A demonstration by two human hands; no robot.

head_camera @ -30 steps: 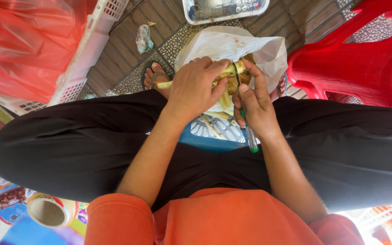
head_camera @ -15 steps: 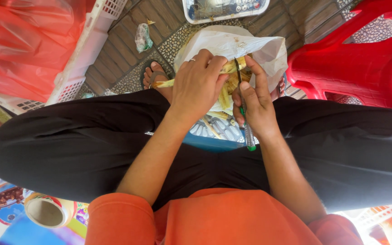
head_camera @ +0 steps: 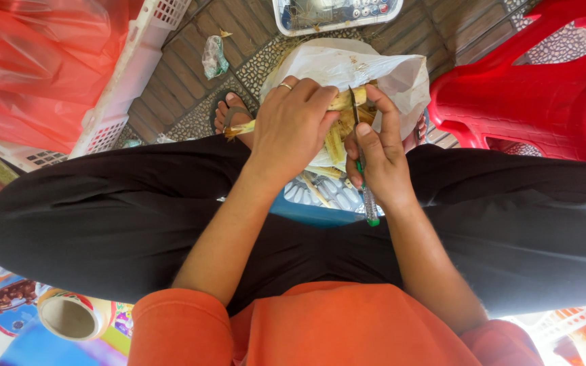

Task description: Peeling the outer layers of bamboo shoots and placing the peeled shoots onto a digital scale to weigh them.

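My left hand [head_camera: 293, 125], with a ring on one finger, is closed around a yellow stalk-like piece of produce [head_camera: 337, 122] whose end [head_camera: 237, 129] sticks out to the left. My right hand [head_camera: 378, 152] grips a small knife; its green handle [head_camera: 369, 207] points toward me and its blade [head_camera: 353, 107] lies against the yellow piece. Both hands work over a white plastic bag [head_camera: 367, 64] between my knees. Yellow peel strips [head_camera: 320, 186] lie in a blue basket [head_camera: 313, 211] under the hands.
Black trousers cover my legs to both sides. A red plastic chair [head_camera: 544, 88] stands at the right, a white crate [head_camera: 127, 74] and red plastic bag [head_camera: 35, 61] at the left. A weighing scale [head_camera: 334, 13] sits ahead. A tape roll [head_camera: 69, 315] lies at lower left.
My left hand has turned the yellow piece slightly; the knife blade stays against it. The view has shifted a little.
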